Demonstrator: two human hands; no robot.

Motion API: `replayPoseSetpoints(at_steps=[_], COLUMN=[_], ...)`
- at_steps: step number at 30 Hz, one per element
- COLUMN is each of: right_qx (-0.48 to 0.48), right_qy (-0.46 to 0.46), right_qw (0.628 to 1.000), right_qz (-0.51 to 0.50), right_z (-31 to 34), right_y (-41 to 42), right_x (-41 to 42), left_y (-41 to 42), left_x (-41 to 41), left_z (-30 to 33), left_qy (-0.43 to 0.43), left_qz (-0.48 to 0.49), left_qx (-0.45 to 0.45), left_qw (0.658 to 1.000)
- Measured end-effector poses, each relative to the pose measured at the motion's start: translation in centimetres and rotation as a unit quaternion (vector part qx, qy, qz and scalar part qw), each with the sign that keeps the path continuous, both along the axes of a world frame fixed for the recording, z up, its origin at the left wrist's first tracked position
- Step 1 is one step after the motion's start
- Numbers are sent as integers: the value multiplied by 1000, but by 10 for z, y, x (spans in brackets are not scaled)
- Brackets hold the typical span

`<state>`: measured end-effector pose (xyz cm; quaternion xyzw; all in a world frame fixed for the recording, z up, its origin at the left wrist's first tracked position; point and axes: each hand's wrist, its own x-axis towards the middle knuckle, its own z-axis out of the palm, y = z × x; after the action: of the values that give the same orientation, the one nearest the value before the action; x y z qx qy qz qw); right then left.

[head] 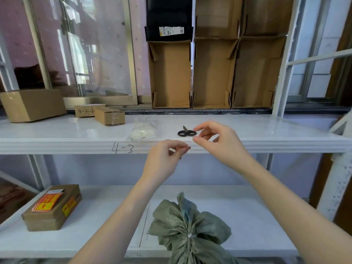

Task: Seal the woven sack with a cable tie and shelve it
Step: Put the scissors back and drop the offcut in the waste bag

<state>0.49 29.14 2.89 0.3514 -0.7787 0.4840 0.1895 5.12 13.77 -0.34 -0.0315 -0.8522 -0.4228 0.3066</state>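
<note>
The gathered, crinkled woven sack [190,231] sat at the lower shelf's [247,216] front edge; both hands' [162,161] [219,141] curled fingers pinched something unclear.

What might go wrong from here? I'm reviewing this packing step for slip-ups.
1. The woven sack, already cinched by a white tie, hangs over the lower shelf front edge and could tip off while neither hand holds it.
2. The scissors lie near the upper shelf edge beside the right hand; a careless move could knock them down.
3. The left hand seems to pinch something too small to identify; it could drop unnoticed.
</note>
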Motion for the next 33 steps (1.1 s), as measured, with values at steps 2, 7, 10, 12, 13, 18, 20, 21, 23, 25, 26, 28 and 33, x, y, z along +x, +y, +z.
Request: replayPoseSetpoints(at_steps=[2, 7, 10, 12, 13, 18, 20, 21, 23, 25, 26, 28, 33], right_qx=[0, 35, 101, 148, 161, 172, 166, 163, 161, 162, 163, 166, 179], right_qy=[12, 10, 7, 8, 11, 1, -17, -27, -45, -65, -77, -104, -163], right_qw=[1000, 995, 986, 978, 975, 966, 963, 962, 959, 954, 951, 940, 901], right_qz=[-27, -93, -131, -148, -153, -194, -213, -219, -230, -243, -253, -278, -360], right_z=[-4, -23, -36, -47, -52, -89, -105, -114, -133, -155, -167, -193, -264], right_y=[15, 55, 81, 99, 108, 154, 176, 187, 210, 232, 242, 263, 312], right_x=[12, 29, 37, 42, 44, 53, 56, 57, 59, 60, 61, 62, 66], left_y=[10, 39, 56, 69, 76, 116, 133, 142, 161, 181, 191, 211, 254], left_x=[7, 20, 24, 27, 27, 23, 22, 21, 20, 18, 16, 13, 5], left_z=[-7, -28, -40, -49, -54, -92, -109, -117, -135, -154, -164, -185, -237], left_qy=[-1, -11, -20, -28, -30, -34, -44, -53, -71, -85, -86, -94, -161], left_qz=[-4, -12, -30, -37, -41, -48, -73, -86, -112, -138, -151, -177, -244], left_qx=[-10, -41, -63, -79, -81, -108, -120, -131, -165, -202, -219, -246, -318], left_qw=[1000, 999, 997, 996, 995, 992, 989, 986, 977, 966, 960, 948, 902])
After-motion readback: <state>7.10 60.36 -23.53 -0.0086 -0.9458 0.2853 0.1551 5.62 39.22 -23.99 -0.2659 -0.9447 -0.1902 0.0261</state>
